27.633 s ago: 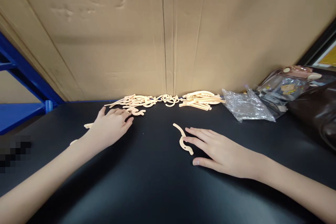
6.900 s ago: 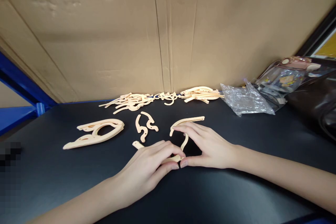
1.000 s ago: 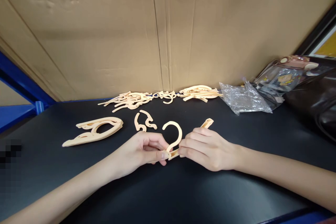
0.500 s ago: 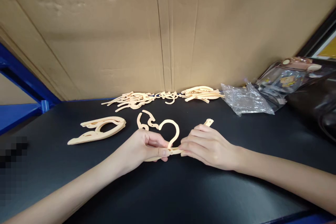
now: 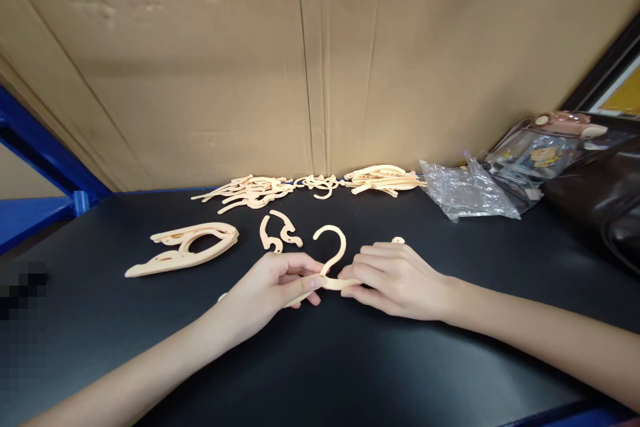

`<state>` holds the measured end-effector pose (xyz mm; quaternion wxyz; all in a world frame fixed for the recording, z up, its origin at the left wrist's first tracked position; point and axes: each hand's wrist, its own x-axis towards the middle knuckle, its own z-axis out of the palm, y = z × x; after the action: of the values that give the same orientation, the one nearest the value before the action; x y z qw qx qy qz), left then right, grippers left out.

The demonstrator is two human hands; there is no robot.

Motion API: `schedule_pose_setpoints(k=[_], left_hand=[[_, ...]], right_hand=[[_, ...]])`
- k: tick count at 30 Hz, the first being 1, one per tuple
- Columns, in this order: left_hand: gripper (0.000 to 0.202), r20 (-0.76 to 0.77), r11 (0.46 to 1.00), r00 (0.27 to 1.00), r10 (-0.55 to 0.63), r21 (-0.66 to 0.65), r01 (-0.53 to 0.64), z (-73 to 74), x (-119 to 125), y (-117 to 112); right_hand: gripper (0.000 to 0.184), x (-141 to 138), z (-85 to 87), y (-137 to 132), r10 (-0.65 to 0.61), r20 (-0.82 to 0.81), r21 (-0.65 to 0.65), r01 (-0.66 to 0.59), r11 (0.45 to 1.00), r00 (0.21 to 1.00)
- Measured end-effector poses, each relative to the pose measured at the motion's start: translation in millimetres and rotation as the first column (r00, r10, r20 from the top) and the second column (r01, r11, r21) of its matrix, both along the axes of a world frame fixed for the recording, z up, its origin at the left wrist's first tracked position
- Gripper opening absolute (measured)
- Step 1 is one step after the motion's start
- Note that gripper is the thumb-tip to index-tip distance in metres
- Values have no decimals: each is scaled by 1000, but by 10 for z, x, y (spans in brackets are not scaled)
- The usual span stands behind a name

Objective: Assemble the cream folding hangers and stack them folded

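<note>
Left fingers (image 5: 306, 285) and right fingers (image 5: 367, 274) grasp a cream plastic hooked hanger (image 5: 335, 284) between them. Its hook (image 5: 343, 247) points far — long axis left to right.

2 hands (image 5: 270, 283) (image 5: 395, 280), 2 hngrs (image 5: 334, 284) (image 5: 193, 259), 2 loose pcs (image 5: 271, 242) (image 5: 292, 239), 3 piles (image 5: 255, 191) (image 5: 315, 181) (image 5: 383, 180)

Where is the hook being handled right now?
In the head view, the cream hook is near the middle, its base between the left hand and right hand, right of two loose curved pieces.

Crinkled clear plastic (image 5: 463, 190) lies beside a see-through pouch (image 5: 543, 155) near a dark bag (image 5: 600, 197), with cardboard (image 5: 200, 80) behind.
</note>
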<state>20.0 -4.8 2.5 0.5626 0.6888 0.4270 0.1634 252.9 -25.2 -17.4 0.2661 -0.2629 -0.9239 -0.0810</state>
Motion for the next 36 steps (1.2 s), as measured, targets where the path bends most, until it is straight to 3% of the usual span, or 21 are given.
schedule_pose_setpoints(k=[3,7,9,11,14,17,19,23,26,29,32,36], left_hand=[[31,8,998,1000,14,68,-15,10,28,-37],[38,65,984,994,83,153,-92,-19,69,-125],[39,59,962,995,80,256,-93,-60,77,-162],[37,17,918,999,50,394,-53,-105,72,-184],[37,-88,805,996,-5,590,56,-153,46,-197],[40,-183,701,982,-53,693,167,-165,23,-201],[43,-211,672,975,-66,713,200,-164,16,-198],[45,-281,617,959,-49,747,250,-185,1,-169],[50,-403,501,915,6,793,346,-217,-30,-131],[54,-461,411,886,55,819,401,-231,-57,-102],[56,-449,397,891,58,830,393,-226,-63,-94],[62,-399,420,916,35,838,349,-219,-57,-96]], right_hand=[[21,-25,24,-24,-96,21,-45,96,994,995],[18,-58,27,-48,-247,-16,-4,247,969,969],[17,-56,17,-38,-309,-21,12,309,951,951],[16,-37,10,-8,-382,-6,13,382,924,924],[16,6,18,52,-521,61,-8,522,853,851],[20,35,42,88,-623,154,-47,636,771,767],[22,40,53,91,-647,204,-54,669,741,734],[24,38,51,83,-621,220,16,634,773,752],[27,42,38,91,-590,216,36,597,801,778],[19,45,19,105,-607,225,-40,630,776,762],[14,48,-8,114,-604,200,-89,628,773,772],[11,61,-31,105,-510,64,-83,513,854,858]])
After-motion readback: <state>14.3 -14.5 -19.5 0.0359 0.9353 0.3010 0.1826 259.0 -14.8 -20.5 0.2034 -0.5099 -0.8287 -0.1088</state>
